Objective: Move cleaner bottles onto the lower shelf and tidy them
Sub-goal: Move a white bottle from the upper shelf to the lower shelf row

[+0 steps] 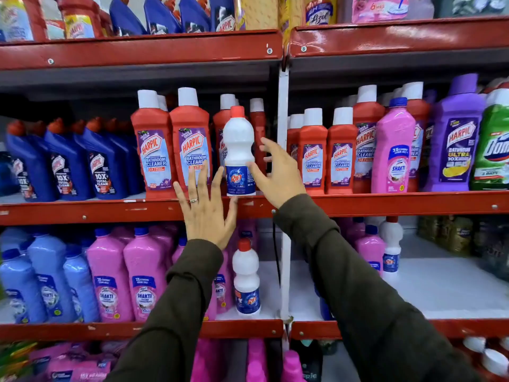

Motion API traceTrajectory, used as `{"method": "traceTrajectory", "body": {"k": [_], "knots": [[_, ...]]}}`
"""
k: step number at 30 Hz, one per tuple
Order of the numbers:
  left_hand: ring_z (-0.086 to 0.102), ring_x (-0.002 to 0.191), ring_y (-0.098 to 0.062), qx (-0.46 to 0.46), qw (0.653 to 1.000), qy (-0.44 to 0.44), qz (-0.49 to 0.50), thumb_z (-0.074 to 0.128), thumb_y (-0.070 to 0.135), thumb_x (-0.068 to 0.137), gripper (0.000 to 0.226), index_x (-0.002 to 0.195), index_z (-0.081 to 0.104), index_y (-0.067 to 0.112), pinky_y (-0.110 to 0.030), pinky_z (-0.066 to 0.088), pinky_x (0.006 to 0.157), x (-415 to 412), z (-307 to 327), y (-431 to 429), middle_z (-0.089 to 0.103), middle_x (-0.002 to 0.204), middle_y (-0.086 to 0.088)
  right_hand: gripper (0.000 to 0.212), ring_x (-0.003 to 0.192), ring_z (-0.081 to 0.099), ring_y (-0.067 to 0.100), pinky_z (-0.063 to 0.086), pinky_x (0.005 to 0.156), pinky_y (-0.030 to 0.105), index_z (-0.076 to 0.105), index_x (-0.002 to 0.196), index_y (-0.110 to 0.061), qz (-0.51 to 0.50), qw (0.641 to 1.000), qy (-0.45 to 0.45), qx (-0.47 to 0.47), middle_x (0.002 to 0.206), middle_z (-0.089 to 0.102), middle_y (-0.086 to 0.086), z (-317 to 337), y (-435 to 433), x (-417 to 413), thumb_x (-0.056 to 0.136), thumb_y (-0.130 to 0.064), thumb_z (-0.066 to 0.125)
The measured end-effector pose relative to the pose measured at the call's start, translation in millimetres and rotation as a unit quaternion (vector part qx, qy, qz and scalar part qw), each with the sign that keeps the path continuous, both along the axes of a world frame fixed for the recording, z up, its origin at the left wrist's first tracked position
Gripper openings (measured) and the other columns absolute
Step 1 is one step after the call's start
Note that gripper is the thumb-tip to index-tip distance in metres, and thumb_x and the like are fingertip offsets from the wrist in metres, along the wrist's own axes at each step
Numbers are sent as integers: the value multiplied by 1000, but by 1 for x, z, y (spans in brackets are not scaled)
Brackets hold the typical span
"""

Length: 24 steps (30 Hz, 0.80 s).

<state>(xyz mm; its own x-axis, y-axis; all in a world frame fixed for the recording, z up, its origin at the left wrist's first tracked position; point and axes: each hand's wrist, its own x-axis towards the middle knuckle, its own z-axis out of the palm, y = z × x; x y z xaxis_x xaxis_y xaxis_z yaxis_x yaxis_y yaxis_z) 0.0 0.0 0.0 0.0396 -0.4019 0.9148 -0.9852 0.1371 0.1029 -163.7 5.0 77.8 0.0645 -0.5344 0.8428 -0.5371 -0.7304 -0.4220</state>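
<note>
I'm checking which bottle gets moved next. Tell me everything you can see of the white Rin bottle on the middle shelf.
The white Rin bottle looks like plastic, with a red screw cap, a waisted body and a blue label around its base. It stands upright at the front edge of the middle shelf, before red Harpic bottles. The left hand and right hand flank it, both open; the right hand's thumb seems to touch the label.

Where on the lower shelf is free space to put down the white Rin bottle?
The widest bare patch is the lower shelf's right bay, between the white bottle by the pink ones and the dark packs. A narrow gap lies between the Rin bottle and the white post. Left of it, pink bottles and blue bottles are crowded.
</note>
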Motion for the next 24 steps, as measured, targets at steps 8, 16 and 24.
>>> {"method": "traceTrajectory", "body": {"k": [8, 16, 24], "knots": [[-10, 155, -38, 64, 997, 29, -24, 26, 61, 96, 69, 158, 20, 31, -72, -6, 118, 23, -29, -24, 6, 171, -5, 30, 93, 71, 22, 59, 82, 36, 68, 102, -11, 93, 964, -169, 186, 110, 74, 11, 26, -37, 41, 83, -32, 78], [-7, 156, -39, 29, 999, 25, -29, 31, 62, 96, 70, 158, 17, 33, -72, -6, 118, 25, -36, -36, 7, 171, -5, 31, 84, 71, 15, 59, 73, 30, 68, 102, -11, 93, 963, -194, 159, 97, 73, 1, 29, -41, 43, 84, -34, 77], [-5, 156, -40, 26, 999, 19, -25, 31, 61, 96, 71, 159, 14, 33, -74, -2, 118, 26, -37, -35, 6, 171, -6, 34, 89, 74, 20, 61, 78, 33, 71, 104, -8, 105, 965, -204, 126, 101, 77, 7, 55, -16, 27, 85, -35, 76]]}}
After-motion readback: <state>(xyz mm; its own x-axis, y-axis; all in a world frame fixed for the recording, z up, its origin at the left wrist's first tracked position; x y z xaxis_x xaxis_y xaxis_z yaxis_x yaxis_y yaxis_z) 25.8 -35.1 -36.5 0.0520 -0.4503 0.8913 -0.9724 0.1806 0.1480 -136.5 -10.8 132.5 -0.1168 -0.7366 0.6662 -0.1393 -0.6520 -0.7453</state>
